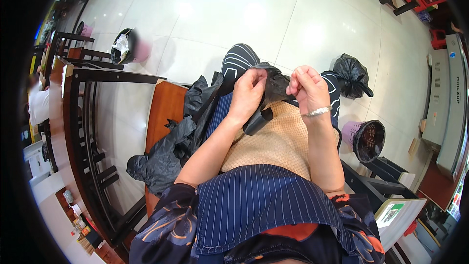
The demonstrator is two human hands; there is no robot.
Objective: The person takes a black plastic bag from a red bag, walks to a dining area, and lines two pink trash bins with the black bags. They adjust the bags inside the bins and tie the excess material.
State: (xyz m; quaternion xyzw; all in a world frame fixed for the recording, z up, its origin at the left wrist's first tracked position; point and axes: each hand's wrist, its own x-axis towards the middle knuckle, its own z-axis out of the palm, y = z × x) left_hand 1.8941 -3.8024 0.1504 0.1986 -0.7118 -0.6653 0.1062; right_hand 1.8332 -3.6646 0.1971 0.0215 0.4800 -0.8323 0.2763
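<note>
My left hand [249,95] is closed, thumb against fingers, gripping the top of a black plastic bag [277,87] above my lap. The bag's thin film stretches toward my right hand [311,93], which wears a bracelet. Those right fingers are curled together close to the bag's edge; whatever they pinch is too small to make out. Below my left hand, a shiny black plastic curl [258,121] rests on the beige cloth [273,142] over my lap. More crumpled black plastic bags [171,144] lie against my left side, partly over a wooden bench.
A knotted, filled black bag [351,76] sits on the floor beyond my right knee. Nearer is a pink bin [369,140] lined in black; another lined bin [128,47] stands ahead on the left. A dark table frame [85,132] and the bench [165,105] flank my left.
</note>
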